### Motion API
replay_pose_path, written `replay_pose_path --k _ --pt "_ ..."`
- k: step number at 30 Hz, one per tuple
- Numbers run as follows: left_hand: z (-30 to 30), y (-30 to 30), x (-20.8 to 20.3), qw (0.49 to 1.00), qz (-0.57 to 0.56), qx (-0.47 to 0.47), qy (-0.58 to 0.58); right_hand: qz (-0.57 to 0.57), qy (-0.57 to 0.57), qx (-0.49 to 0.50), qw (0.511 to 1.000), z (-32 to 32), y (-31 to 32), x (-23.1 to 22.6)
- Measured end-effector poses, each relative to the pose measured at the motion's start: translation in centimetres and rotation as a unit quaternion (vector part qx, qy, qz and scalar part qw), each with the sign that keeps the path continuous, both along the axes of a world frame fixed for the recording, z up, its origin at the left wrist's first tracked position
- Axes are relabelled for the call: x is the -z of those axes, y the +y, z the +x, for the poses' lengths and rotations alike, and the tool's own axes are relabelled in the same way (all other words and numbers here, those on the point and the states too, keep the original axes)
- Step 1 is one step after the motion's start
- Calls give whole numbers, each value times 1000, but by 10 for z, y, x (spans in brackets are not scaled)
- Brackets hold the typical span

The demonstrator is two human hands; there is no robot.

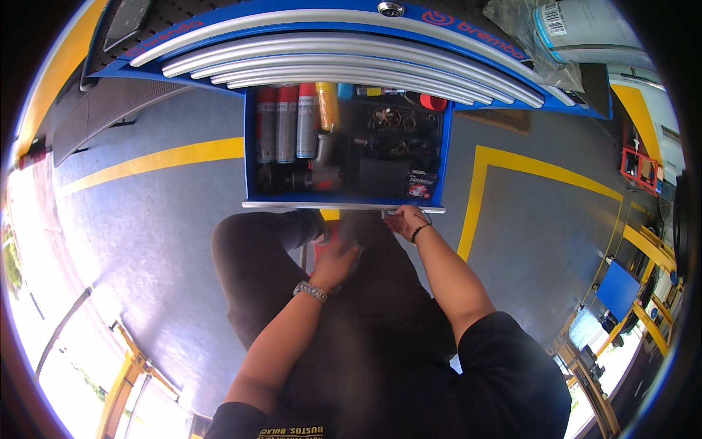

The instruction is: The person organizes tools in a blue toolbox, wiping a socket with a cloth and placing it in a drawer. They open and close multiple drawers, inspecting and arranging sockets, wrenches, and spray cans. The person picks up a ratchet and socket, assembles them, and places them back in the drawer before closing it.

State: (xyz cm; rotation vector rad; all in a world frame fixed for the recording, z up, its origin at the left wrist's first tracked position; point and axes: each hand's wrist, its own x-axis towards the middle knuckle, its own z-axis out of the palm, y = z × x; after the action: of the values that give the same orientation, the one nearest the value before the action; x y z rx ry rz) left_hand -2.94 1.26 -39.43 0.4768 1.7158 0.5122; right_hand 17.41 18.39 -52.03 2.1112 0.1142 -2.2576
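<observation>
— Gripping the open drawer (344, 205) by its front rail, right hand (406, 220) fingers curled on the edge?
— Yes. Left hand (335, 263) rests lower, fingers indistinct; I cannot tell.
— Risk?
— A hard pull could roll the spray cans (287, 123).

An open blue drawer (250, 146) juts from a blue tool cabinet (307, 25) that stands on a grey floor (146, 219) marked with yellow lines (168, 157). In the drawer's left part, three spray cans (286, 123) with red caps lie side by side, a yellow can (328, 106) just beside them. A dark power tool (322, 157) lies below the cans. Small dark parts (395, 132), hard to tell apart, fill the right part, with a small black box (420, 184) near the front edge.
</observation>
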Motion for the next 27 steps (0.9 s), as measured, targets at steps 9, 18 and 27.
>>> replay_pose_path --k 9,18,27 --pt "-1 0 -2 1000 -13 -1 -4 174 32 151 973 -67 64 21" --pt "-2 0 -7 999 -42 -3 -19 257 10 211 943 -120 173 43" --pt "3 2 -9 999 -38 -1 -8 255 -70 138 954 -152 228 42"
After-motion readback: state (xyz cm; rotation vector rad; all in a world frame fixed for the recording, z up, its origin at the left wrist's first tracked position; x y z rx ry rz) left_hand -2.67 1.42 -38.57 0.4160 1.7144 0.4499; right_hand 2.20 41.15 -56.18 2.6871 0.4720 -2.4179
